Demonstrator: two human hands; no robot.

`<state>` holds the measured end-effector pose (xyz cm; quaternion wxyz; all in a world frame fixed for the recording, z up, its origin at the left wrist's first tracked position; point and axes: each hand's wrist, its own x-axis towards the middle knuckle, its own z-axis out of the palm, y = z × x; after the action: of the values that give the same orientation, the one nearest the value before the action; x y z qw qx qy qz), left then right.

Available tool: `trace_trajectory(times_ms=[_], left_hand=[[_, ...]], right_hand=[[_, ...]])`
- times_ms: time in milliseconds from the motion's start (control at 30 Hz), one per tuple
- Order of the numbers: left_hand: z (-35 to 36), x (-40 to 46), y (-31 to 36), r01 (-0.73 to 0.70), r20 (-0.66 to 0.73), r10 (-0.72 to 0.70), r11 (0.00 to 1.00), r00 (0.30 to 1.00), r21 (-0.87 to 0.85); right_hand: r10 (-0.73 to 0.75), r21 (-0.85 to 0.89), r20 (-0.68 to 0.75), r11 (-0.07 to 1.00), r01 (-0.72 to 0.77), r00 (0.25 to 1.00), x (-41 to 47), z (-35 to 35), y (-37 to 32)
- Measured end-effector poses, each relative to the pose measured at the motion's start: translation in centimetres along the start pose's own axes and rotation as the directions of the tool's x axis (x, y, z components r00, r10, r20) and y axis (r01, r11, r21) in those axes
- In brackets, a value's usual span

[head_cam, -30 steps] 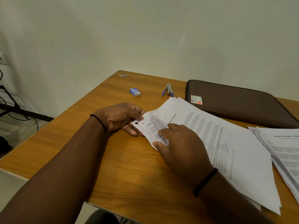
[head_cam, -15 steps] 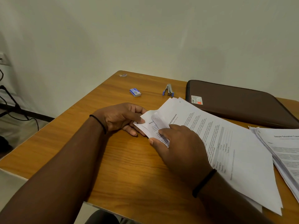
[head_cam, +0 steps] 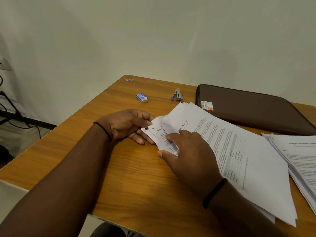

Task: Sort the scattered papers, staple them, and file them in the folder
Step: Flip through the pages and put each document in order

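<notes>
L hand (head_cam: 127,124) pinches paper stack (head_cam: 222,147) corner; R hand (head_cam: 189,154) thumbs sheets apart, grip prob. on top sheet. Paper thin, floppy, slippery; hold at corner w/ stack on tabletop (head_cam: 136,177).

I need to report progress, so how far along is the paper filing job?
Early. Done: a second pile sits sorted at the right. In hand: both hands, left and right, are leafing the corner of one stack. Left: stapling, since the stapler lies untouched, then filing in the closed folder.
</notes>
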<state>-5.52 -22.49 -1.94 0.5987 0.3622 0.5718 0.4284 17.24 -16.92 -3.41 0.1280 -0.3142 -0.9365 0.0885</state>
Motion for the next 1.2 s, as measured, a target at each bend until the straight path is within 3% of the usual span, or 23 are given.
trace_trajectory(times_ms=[700, 833, 967, 1100, 1200], left_hand=[[0.0, 0.4, -0.2, 0.010, -0.061, -0.006, 0.998, 0.998, 0.063], [0.0, 0.5, -0.3, 0.000, -0.064, 0.004, 0.998, 0.998, 0.069], [-0.1, 0.4, -0.4, 0.005, -0.070, -0.001, 0.998, 0.998, 0.056], [0.2, 0.3, -0.2, 0.017, -0.102, -0.012, 0.998, 0.995, 0.057], [0.2, 0.3, 0.0, 0.044, -0.097, -0.042, 0.999, 0.994, 0.016]], right_hand=[[0.038, -0.064, -0.050, 0.997, -0.041, 0.998, -0.1, -1.3, -0.5], [0.153, 0.108, -0.245, 0.986, -0.130, 0.957, -0.1, -1.7, 0.5], [0.294, 0.320, -0.485, 0.936, -0.146, 0.823, -0.3, -2.4, 1.1], [0.327, 0.360, -0.524, 0.922, -0.143, 0.786, -0.2, -2.8, 1.7], [0.277, 0.330, -0.509, 0.937, -0.112, 0.815, -0.4, -2.5, 1.0]])
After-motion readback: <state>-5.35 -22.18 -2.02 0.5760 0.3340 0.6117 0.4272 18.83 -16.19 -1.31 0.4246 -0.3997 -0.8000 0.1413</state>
